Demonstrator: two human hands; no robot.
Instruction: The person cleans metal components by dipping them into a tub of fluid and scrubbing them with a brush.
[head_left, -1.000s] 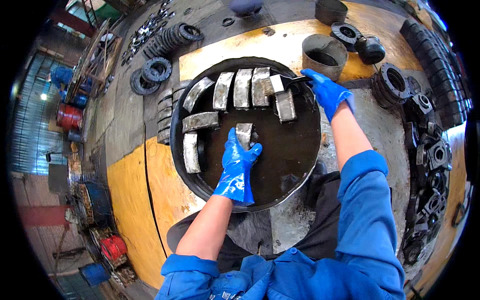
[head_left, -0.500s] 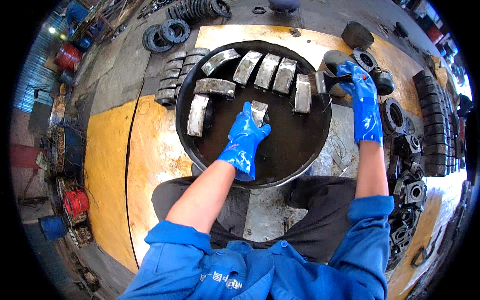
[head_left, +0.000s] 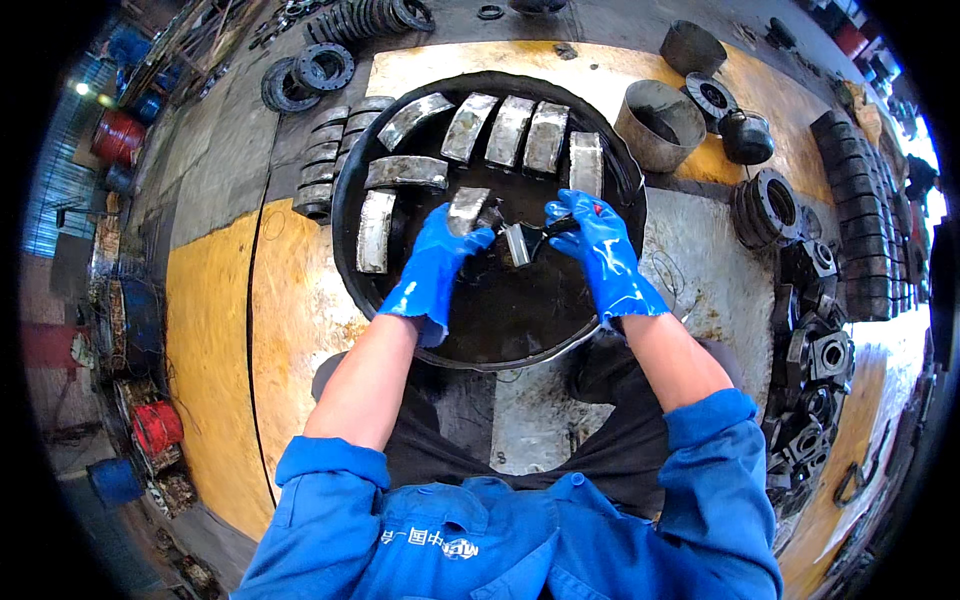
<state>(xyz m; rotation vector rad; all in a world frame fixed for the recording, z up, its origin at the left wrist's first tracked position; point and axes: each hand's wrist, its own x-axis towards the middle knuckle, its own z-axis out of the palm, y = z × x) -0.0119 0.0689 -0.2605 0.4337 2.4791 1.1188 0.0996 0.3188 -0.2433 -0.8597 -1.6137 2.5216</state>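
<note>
A curved metal block point(head_left: 467, 210) is gripped in my left hand point(head_left: 432, 265), which wears a blue rubber glove, above the dark liquid of a wide round pan point(head_left: 480, 366). My right hand point(head_left: 600, 255), gloved the same way, has its fingers closed round the dark handle of a flat paintbrush point(head_left: 519, 245). The brush's metal band and head point toward the block, a little apart from it. Similar curved blocks stand and lie along the pan's far and left sides, among them one upright block point(head_left: 586, 165) beyond my right hand.
An open metal bucket point(head_left: 660, 125) stands past the pan's right edge, with a small dark pot point(head_left: 746, 136) beside it. Stacked curved blocks point(head_left: 318, 170) sit left of the pan. Flanged rings point(head_left: 325, 68) lie farther back; dark machined parts point(head_left: 812, 350) crowd the right.
My right hand has brought the paintbrush from beside the bucket to the middle of the pan. My left hand, with the block, appears farther left in the view, which has also shifted slightly.
</note>
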